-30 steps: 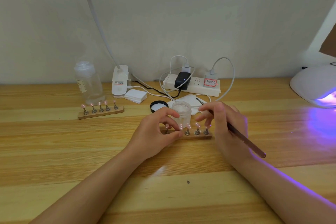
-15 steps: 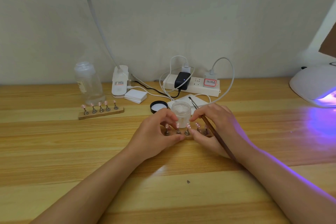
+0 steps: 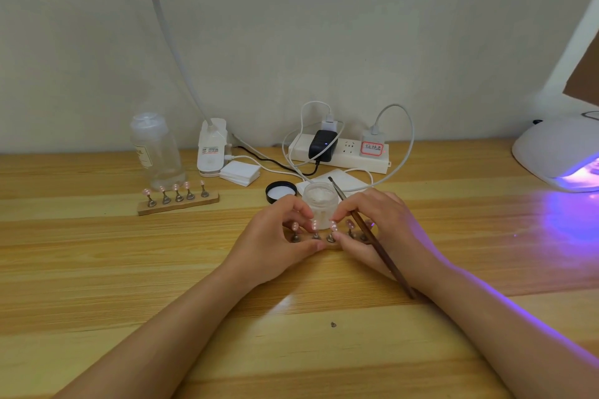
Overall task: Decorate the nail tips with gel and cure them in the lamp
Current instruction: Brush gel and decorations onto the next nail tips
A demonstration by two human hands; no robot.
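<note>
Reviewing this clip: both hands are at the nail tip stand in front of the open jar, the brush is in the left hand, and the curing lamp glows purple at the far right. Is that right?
Not quite: the head view shows the brush in the right hand, not the left hand. The rest stands: both hands are at the nail tip stand in front of the open jar, and the curing lamp glows purple at the far right.

A pale wall (image 3: 324, 26) is standing behind a wooden tabletop (image 3: 97, 269); violet light is spilling across its right side.
</note>
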